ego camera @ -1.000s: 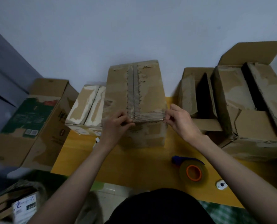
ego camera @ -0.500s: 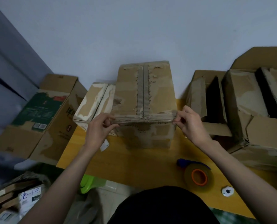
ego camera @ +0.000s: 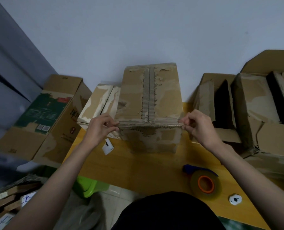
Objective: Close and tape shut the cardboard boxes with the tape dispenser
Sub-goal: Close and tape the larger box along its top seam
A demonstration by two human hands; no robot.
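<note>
A worn cardboard box (ego camera: 150, 97) with closed flaps stands upright in the middle of the yellow table (ego camera: 138, 170). A strip of clear tape (ego camera: 149, 125) is stretched along its near top edge. My left hand (ego camera: 99, 128) pinches the strip's left end at the box's left corner. My right hand (ego camera: 199, 127) pinches its right end at the right corner. The tape dispenser (ego camera: 204, 181), blue with a brown roll and orange core, lies on the table near my right forearm, untouched.
Open cardboard boxes (ego camera: 260, 113) crowd the right side. A closed pale box (ego camera: 98, 105) sits left of the middle box, and a green-printed box (ego camera: 43, 117) stands off the table's left. A white card (ego camera: 107, 147) and a white round object (ego camera: 235, 199) lie on the table.
My hands have moved apart along the box's near top edge, from the centre out to the two corners, stretching the tape between them. The view has shifted slightly.
</note>
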